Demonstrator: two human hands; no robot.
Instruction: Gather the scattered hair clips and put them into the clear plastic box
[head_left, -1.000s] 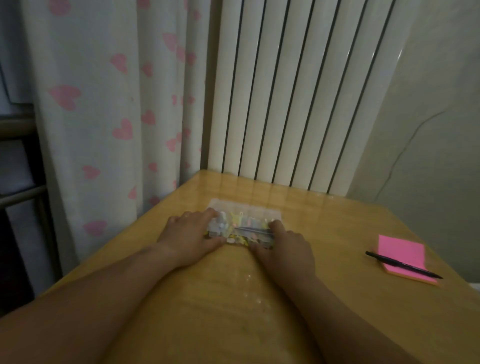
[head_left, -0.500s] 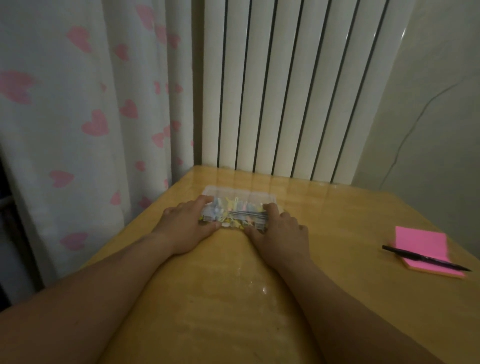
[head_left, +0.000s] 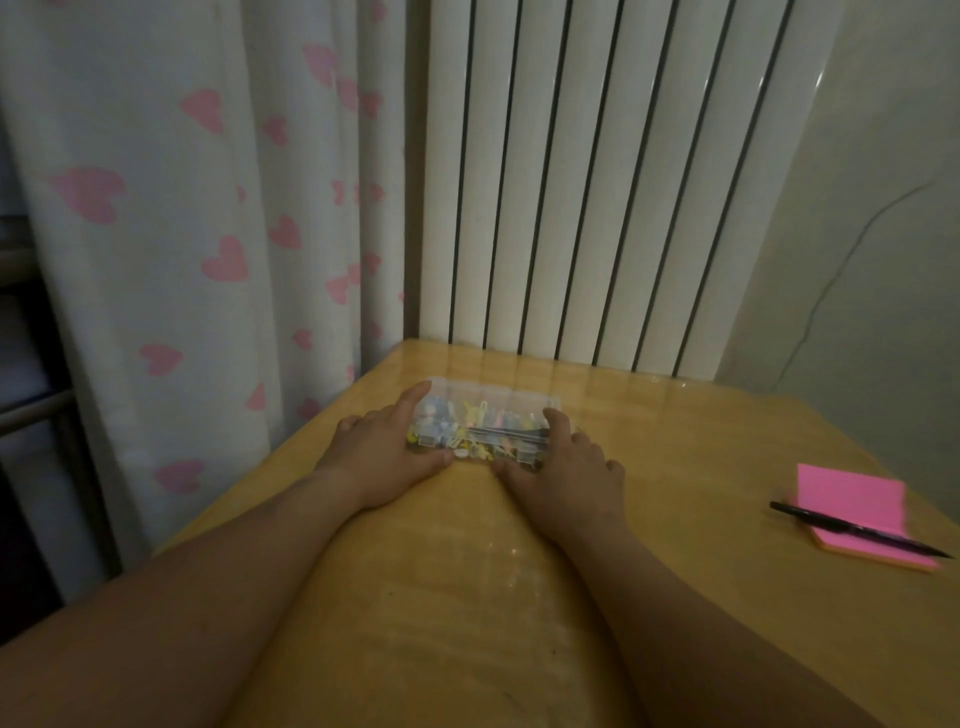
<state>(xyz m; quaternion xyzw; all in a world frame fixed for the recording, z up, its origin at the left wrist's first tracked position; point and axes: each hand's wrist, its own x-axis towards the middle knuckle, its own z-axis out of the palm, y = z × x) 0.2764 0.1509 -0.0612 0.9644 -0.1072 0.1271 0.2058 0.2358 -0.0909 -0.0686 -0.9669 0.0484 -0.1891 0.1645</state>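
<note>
A clear plastic box (head_left: 498, 397) lies on the wooden table (head_left: 675, 447), near its far left corner. Several small coloured hair clips (head_left: 480, 423), yellow, blue and pink, show through the box. My left hand (head_left: 387, 449) grips the box's left end, fingers along the side and thumb at the front edge. My right hand (head_left: 563, 475) grips the right end the same way. The lid lies flat over the clips, and two small front latches show between my hands. No loose clips lie on the table.
A pink sticky-note pad (head_left: 857, 512) with a black pen (head_left: 857, 532) across it sits at the table's right edge. A white ribbed radiator (head_left: 597, 182) stands behind the table. A curtain (head_left: 182, 234) with pink hearts hangs on the left.
Both hands keep the same hold on the box. The view has tilted slightly and the box sits a little higher in frame; nothing has been taken up or let go.
</note>
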